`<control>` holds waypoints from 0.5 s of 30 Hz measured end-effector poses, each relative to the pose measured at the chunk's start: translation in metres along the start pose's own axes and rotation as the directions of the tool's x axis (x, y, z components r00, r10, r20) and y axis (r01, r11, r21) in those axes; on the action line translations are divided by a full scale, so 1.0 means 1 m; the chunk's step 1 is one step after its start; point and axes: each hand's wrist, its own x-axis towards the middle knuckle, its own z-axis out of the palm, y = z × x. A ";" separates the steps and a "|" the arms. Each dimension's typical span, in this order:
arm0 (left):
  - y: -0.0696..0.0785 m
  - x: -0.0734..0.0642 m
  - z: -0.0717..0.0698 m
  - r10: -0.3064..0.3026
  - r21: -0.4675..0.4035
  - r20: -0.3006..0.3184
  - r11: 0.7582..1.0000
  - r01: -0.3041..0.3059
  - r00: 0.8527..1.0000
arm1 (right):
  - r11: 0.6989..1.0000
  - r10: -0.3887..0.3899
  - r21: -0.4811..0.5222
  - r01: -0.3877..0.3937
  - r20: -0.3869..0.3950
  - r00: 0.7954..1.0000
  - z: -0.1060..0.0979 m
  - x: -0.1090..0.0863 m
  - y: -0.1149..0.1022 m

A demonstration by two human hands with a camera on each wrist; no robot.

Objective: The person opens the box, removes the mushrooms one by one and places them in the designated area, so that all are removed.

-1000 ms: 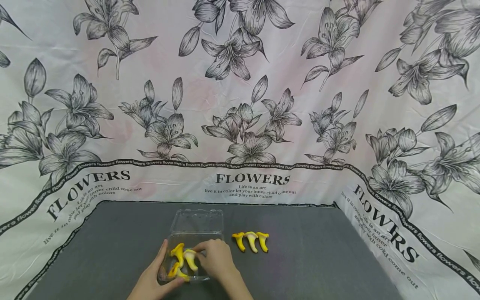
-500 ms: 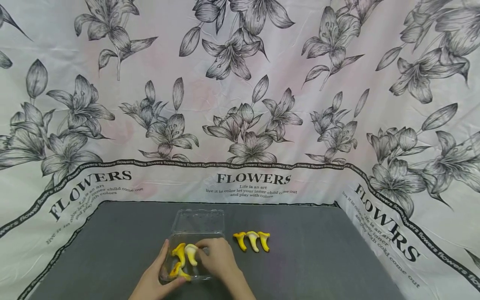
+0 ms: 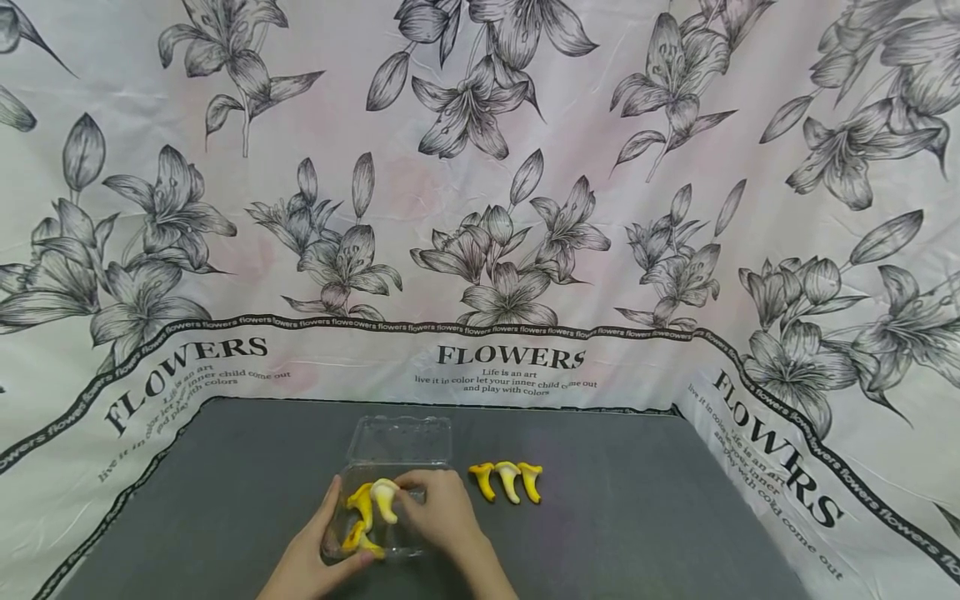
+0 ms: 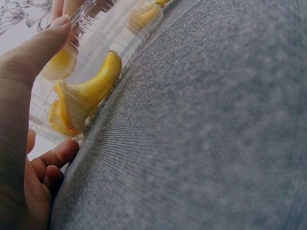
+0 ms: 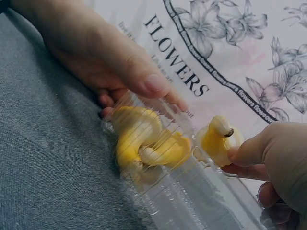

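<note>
A clear plastic clamshell box (image 3: 408, 543) stands on the grey table, its hinged lid (image 3: 401, 442) folded back. My left hand (image 3: 307, 554) grips the box's near left corner, thumb along the near rim and fingers at the left side. Inside lie yellow chanterelle-like mushrooms, one toward the back (image 3: 362, 505) and more yellow pieces (image 3: 362, 540) near the front wall. Between thumb and fingers my right hand (image 3: 441, 510) pinches a paler yellow mushroom (image 3: 385, 500) over the box. Its dark-tipped stem (image 5: 221, 127) shows in the right wrist view.
To the right of the box, three similar mushrooms lie in a row: a left one (image 3: 483, 483), a pale middle one (image 3: 509, 483) and a right one (image 3: 531, 483). Behind the table hangs a white flower-printed cloth (image 3: 510, 358), which also runs along both sides.
The right hand has shifted the pale mushroom slightly toward the back of the box. My left hand keeps its grip on the corner, and the row of three mushrooms stays put.
</note>
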 end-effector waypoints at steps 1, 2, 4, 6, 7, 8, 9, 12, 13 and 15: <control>0.000 0.000 0.000 0.002 0.000 -0.001 1.000 -0.002 1.000 | 1.000 0.006 0.005 -0.006 -0.001 1.000 -0.001 0.000 0.000; 0.000 0.000 0.000 -0.001 0.000 -0.001 1.000 0.001 1.000 | 1.000 0.008 0.010 -0.008 -0.004 1.000 -0.002 0.000 -0.001; 0.000 0.001 0.000 -0.010 0.007 -0.006 1.000 0.010 1.000 | 1.000 0.008 0.017 -0.008 -0.011 1.000 -0.005 0.000 -0.001; 0.001 0.001 0.001 -0.021 0.015 -0.009 1.000 0.021 1.000 | 0.999 0.014 0.031 -0.013 -0.018 1.000 -0.009 0.001 -0.002; 0.002 0.001 0.001 -0.028 0.017 -0.010 0.999 0.028 1.000 | 0.999 0.018 0.036 -0.017 -0.025 1.000 -0.012 0.001 -0.003; 0.003 0.001 0.001 -0.031 0.021 -0.008 0.999 0.031 0.999 | 0.999 0.017 0.045 -0.015 -0.032 0.999 -0.014 0.001 -0.003; 0.004 0.001 0.000 -0.034 0.026 -0.008 0.999 0.034 0.999 | 0.999 0.012 0.053 -0.010 -0.041 0.999 -0.017 0.002 -0.003; 0.004 -0.001 -0.001 -0.033 0.027 -0.004 0.999 0.033 0.999 | 0.998 0.009 0.066 -0.005 -0.068 0.998 -0.022 0.001 -0.004; 0.004 -0.001 -0.001 -0.030 0.026 -0.004 0.999 0.030 1.000 | 0.998 0.006 0.063 -0.001 -0.075 0.997 -0.023 0.001 -0.004; 0.003 -0.001 -0.001 -0.025 0.025 -0.002 0.999 0.025 1.000 | 0.998 0.007 0.057 -0.002 -0.082 0.997 -0.025 0.000 -0.004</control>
